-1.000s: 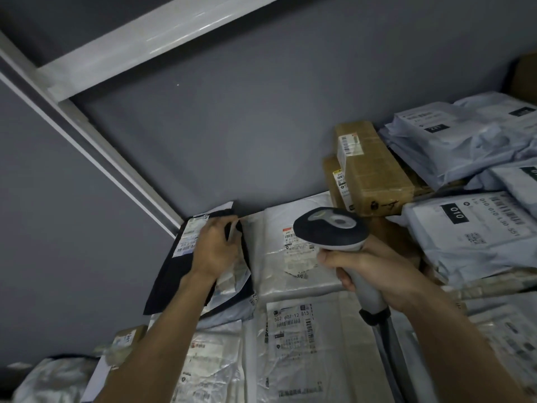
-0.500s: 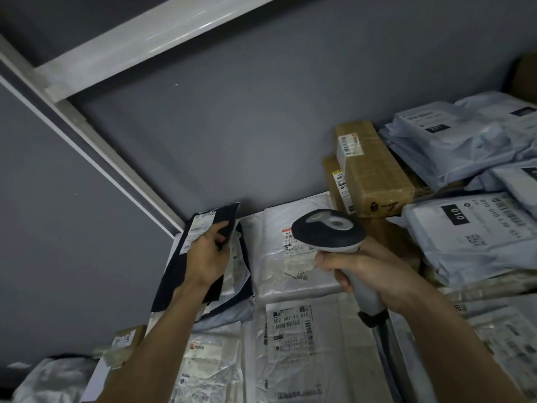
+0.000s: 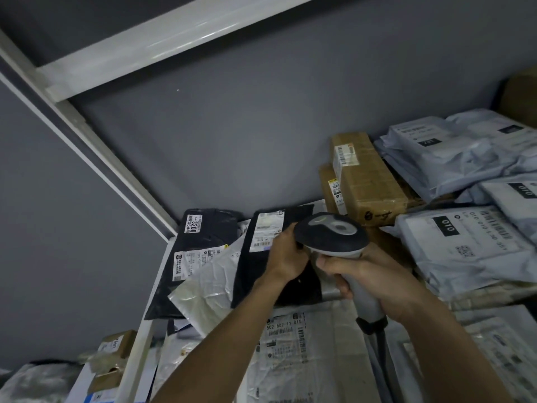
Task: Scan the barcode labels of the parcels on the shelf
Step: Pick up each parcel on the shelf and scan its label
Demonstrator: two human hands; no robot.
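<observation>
Left hand [image 3: 286, 254] closed on the edge of a black mailer bag [image 3: 273, 274], label [image 3: 266, 231] face up, at the shelf's centre. Right hand [image 3: 369, 282] wrapped around the grip of a handheld barcode scanner [image 3: 331, 235], head hovering just beside the label at its 3 o'clock. More black and white parcels at 9 o'clock, cardboard boxes [image 3: 369, 181] at 1 o'clock, grey mailers [image 3: 465, 245] stacked at 3 o'clock.

Dim light falls on a plain grey wall [image 3: 247, 135] crossed by white shelf framing [image 3: 162, 36] overhead.
</observation>
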